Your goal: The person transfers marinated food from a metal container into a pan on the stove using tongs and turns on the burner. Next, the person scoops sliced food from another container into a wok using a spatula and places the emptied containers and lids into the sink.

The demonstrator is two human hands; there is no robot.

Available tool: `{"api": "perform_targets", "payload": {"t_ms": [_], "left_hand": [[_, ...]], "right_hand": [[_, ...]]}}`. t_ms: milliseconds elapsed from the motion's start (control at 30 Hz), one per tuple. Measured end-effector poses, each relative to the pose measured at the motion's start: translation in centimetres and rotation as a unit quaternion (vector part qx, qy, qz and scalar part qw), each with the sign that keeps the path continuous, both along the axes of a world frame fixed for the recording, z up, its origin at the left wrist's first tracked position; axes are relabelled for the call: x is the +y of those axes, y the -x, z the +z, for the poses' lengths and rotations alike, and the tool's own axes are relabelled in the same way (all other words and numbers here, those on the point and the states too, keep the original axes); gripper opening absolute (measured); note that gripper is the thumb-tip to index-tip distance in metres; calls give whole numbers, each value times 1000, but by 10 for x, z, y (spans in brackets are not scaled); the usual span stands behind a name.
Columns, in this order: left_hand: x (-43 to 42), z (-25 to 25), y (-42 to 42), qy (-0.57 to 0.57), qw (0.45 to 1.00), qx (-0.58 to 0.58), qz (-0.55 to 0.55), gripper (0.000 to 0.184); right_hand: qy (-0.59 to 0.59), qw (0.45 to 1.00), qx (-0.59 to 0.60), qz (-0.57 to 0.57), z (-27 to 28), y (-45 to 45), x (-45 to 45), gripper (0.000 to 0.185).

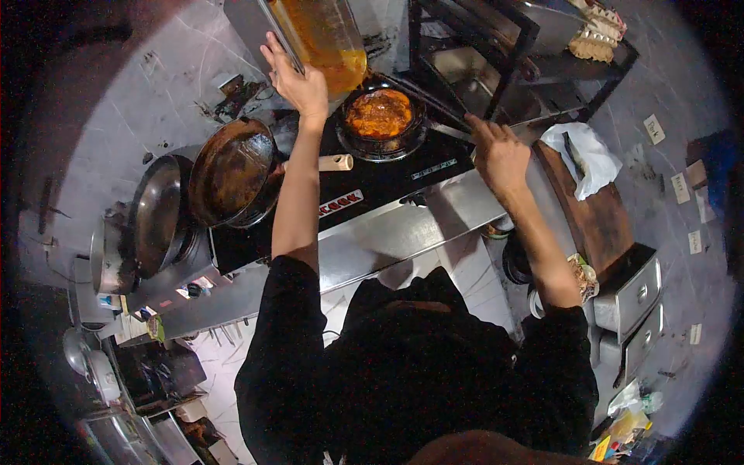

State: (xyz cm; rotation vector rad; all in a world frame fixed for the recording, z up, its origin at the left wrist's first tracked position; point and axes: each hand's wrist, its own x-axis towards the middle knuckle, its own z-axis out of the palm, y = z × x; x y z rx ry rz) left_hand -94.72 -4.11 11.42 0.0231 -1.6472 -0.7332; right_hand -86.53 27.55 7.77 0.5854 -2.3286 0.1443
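Across the middle of the view stretches a black stove (446, 159), its steel front facing the person. Behind its right end stands a black-framed rack (523, 39). Toward the left, a dark wok (159, 205) sits beside a brown-stained pan (232, 167), and a pale wooden handle (336, 163) shows just past the left forearm. At the far side, a container (329, 39) with clear walls is tilted, amber contents gathered at its lower end, close behind a small pan (393, 147). To the right lies a wooden board (597, 209) with a crumpled white bag (593, 159) on its far part.

Inside the small pan is a round of orange-brown food (378, 114), between the two hands: right of and slightly beyond the left wrist, and left of the right hand. The left hand (298, 81) lies at the container's left edge, fingers extended; whether it grips, I cannot tell. The right hand (500, 155) is partly curled, index finger reaching toward the end of a dark bar (434, 103) beside the pan; I cannot tell whether the other fingers close around anything.
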Motion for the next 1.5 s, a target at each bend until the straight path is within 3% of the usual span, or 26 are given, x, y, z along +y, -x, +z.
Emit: {"api": "perform_targets", "payload": {"t_ms": [433,567,767,867,967,1067,1100,1133,1167,1233,1300,1333,1367,1400,1500], "left_hand": [[8,-10,-3,-72,995,8,62,73],[2,-15,2,-85,993,10,82,72],[-2,-11,0,-129,985,43,110,65],[-1,-7,-6,-150,981,62,102,63],[-3,4,-15,-229,969,52,78,62],[-16,-1,-7,-238,964,114,38,61],[-19,0,-5,-258,958,104,68,64],[-15,8,-15,-284,951,119,8,68],[-25,3,-9,-279,952,117,49,72],[-30,4,-11,-291,945,133,64,71],[-25,16,-23,-342,928,98,111,67],[-27,21,-29,-404,905,130,-15,66],[-34,19,-27,-427,892,142,-39,66],[-36,22,-29,-429,882,182,-70,55],[-40,40,-74,-482,858,152,-87,31]], "right_hand": [[56,990,-125,-19,-12,-10,-4,39],[88,990,-109,31,-18,-23,-3,39],[77,994,-74,-1,4,-29,0,39],[40,997,-58,18,-19,-20,8,40],[32,999,-32,17,-22,-18,14,41],[84,992,-95,-4,-24,-17,15,41],[67,983,-171,-27,-40,-9,22,39],[171,962,-210,21,-65,4,32,37],[271,926,-252,74,-93,18,38,35],[415,814,-396,93,-98,24,29,31],[576,616,-535,60,-58,0,12,26],[677,470,-563,57,-44,-14,0,24],[679,437,-578,117,-52,-13,2,20],[680,401,-589,173,-59,-12,4,19],[700,354,-581,215,-27,-40,-24,23]]}}
